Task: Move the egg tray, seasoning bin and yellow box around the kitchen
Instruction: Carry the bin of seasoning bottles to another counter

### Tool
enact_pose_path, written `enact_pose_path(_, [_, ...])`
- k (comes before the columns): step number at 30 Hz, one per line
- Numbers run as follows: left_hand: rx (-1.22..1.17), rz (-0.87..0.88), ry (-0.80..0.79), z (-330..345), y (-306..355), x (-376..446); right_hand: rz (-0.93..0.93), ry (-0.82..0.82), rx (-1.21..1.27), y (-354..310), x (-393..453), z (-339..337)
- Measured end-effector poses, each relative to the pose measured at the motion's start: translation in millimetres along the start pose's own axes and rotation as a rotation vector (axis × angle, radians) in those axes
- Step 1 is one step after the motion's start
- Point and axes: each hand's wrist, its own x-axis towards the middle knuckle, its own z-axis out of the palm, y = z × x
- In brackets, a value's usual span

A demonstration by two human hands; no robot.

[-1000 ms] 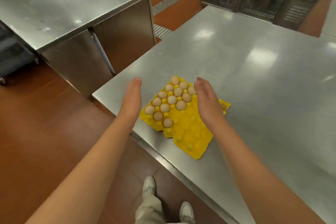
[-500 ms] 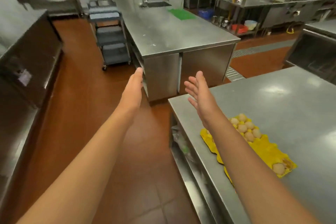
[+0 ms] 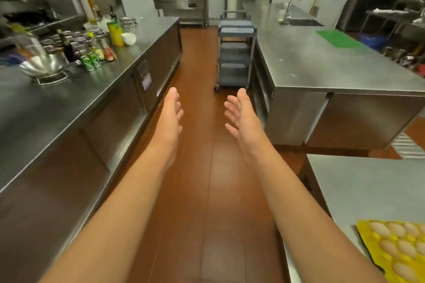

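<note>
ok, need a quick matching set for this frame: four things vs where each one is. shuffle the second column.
Things:
1. egg tray
2. green mat
3. cart
4. wok

Places:
A. left counter
B. far end of the aisle
C. near table, bottom right
D. island counter, by the sink

Pairs: 1-C, 2-D, 3-B, 4-A

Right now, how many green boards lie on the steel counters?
1: the green board lies on the far right counter, near the sink. Clutter on the left counter may hide others.
</note>
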Motion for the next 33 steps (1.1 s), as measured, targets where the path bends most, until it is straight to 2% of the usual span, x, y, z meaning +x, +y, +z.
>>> enact_pose_path(7, [-0.051, 0.015, 0.282, -69, 13, -5, -0.001, -0.290, -0.012, -4, 18, 66])
enact_pose_path(15, [-0.038, 0.069, 0.524, -107, 26, -47, 0.011, -0.571, -0.003, -11, 12, 113])
enact_pose_path(23, [-0.043, 0.100, 0.676, -131, 29, -89, 0.025, -0.725, 0.016, -10, -14, 139])
enact_pose_path(33, [-0.073, 0.134, 0.760, -196, 33, -119, 0.029, -0.820, -0.006, -11, -45, 209])
